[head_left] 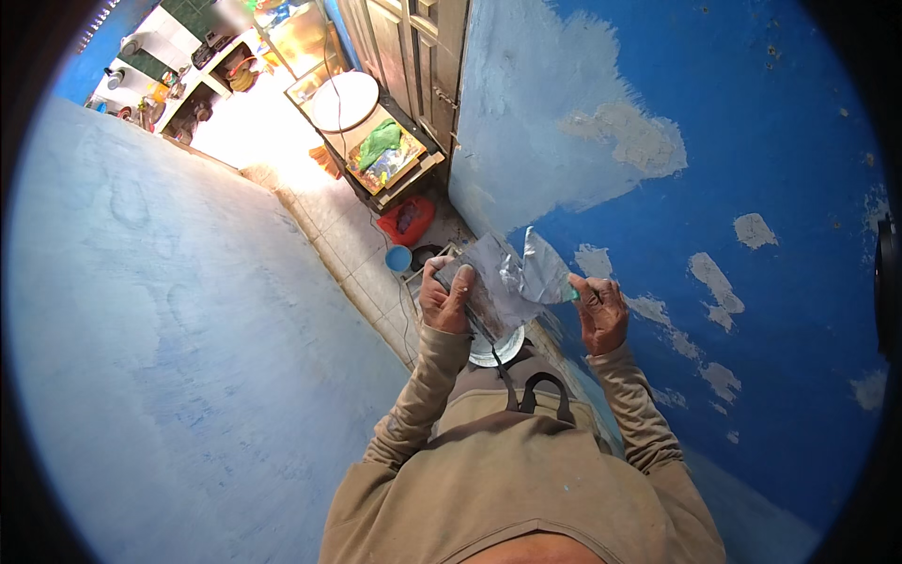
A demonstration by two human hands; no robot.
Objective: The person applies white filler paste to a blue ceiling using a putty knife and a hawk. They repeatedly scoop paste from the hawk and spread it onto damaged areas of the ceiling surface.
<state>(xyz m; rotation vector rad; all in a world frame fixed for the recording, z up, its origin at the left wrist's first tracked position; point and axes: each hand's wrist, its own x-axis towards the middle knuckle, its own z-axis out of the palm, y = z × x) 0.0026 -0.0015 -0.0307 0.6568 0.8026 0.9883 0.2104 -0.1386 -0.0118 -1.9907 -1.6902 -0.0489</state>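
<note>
My left hand (445,297) is closed on the edge of a flat board (495,289) smeared with pale grey-white paste, its thumb lying on top. A putty knife (543,267) with a broad metal blade is pinched in my right hand (601,310), a bit of green showing at its handle end. The blade stands over the right side of the board, near the paste; whether they touch, I cannot tell. Below the board, a round container (500,350) with whitish contents is partly hidden.
A blue wall (789,348) with grey filler patches stands on the right; a paler wall (178,329) on the left. Ahead, a cart (427,169) carries a white round lid (345,101) and green cloth (380,143). A red bag (413,218) and blue bowl (398,258) sit on the floor.
</note>
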